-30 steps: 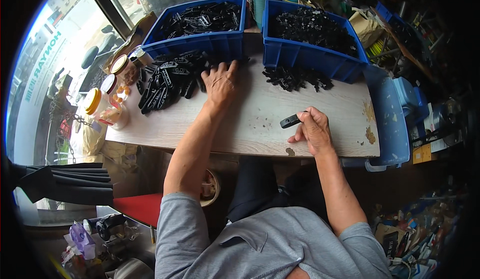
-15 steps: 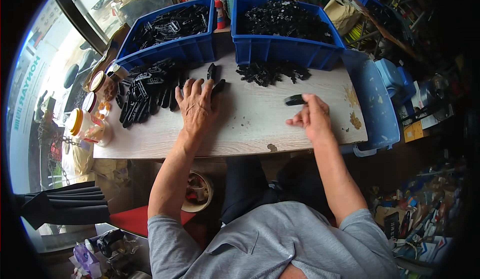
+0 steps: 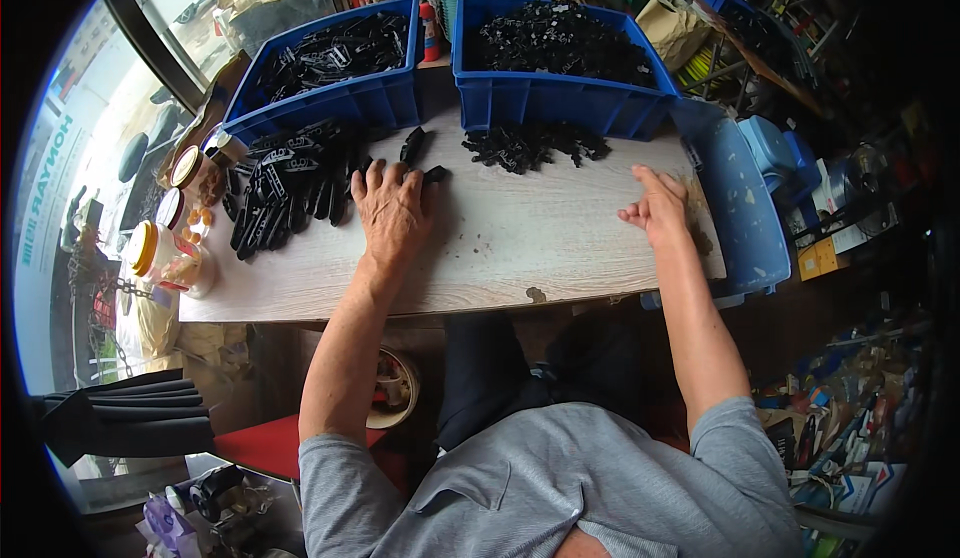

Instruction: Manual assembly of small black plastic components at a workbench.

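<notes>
Our left hand (image 3: pixel 393 213) lies palm down over the worktop (image 3: pixel 560 228), its fingers spread and a little bent, the fingertips reaching to the right-hand edge of a heap of long black parts (image 3: pixel 290 183). It is not closed round anything that we can see, though what sits beneath the palm is hidden from us. Just beyond the fingers one loose black part (image 3: pixel 412 145) lies aslant, and a second black piece (image 3: pixel 436 173) sits right beside the hand on its thumb side. Our right hand (image 3: pixel 655 206) is well apart from it, above the right end of the worktop, half open, with the index finger stretched out toward the far left and the other fingers loosely curled; we see nothing in its grasp. The left forearm (image 3: pixel 345 343) comes up from the lower edge and slants slightly to the right, while the right forearm (image 3: pixel 700 323) slants to the left, near a pale blue tub (image 3: pixel 745 198) at the worktop's side. Ahead of us stand two dark blue bins, the left bin (image 3: pixel 330 108) filled with long black parts and the right bin (image 3: pixel 560 108) with smaller ones, and a low pile of small black pieces (image 3: pixel 530 146) lies before the right bin
</notes>
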{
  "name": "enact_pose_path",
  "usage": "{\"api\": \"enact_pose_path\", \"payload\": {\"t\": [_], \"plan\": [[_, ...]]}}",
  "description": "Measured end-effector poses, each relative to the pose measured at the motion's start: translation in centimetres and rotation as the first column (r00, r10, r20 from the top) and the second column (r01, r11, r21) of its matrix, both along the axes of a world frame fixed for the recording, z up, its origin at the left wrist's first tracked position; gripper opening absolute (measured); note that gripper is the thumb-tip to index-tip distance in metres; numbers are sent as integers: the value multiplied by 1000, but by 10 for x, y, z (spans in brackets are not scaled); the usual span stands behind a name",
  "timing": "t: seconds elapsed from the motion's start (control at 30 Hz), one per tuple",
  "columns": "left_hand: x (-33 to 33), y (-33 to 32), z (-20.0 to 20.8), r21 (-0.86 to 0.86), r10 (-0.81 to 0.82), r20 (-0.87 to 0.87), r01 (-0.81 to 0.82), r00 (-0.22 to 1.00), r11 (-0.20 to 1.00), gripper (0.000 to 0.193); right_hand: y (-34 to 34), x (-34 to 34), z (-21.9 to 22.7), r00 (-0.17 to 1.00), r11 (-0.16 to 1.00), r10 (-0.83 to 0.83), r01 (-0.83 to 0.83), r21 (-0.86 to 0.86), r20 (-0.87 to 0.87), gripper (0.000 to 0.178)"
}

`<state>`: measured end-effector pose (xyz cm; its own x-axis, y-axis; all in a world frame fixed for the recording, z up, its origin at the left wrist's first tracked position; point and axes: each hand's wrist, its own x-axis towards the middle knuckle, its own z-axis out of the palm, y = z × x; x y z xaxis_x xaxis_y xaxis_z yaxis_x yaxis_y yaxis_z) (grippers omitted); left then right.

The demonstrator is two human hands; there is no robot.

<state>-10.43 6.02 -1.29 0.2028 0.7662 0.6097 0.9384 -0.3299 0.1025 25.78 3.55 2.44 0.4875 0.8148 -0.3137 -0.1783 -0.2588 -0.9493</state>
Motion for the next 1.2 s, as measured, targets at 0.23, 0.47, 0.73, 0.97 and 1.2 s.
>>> {"api": "enact_pose_path", "payload": {"t": [0.23, 0.47, 0.73, 0.97, 1.2], "plan": [[6, -14, 5, 19, -77, -31, 78, 997, 997, 27, 26, -37, 1, 941, 974, 216, -189, -124, 262, 25], [21, -46, 12, 62, -72, 92, 66, 993, 996, 46, 43, -56, 1, 810, 943, 318, -217, -252, 493, 28], [69, -99, 7, 63, -313, 619, 352, 721, 934, 23, 46, -61, 1, 749, 953, 300, -203, -226, 590, 20], [103, -83, 2, -44, -120, 926, 420, 357, 906, 24, 21, -56, 14, 901, 933, 328, -262, -247, 283, 23], [126, -64, 5, -5, -149, 948, 483, 281, 876, 25, -17, -78, 0, 794, 796, 602, -605, -6, -80, 22]]}}
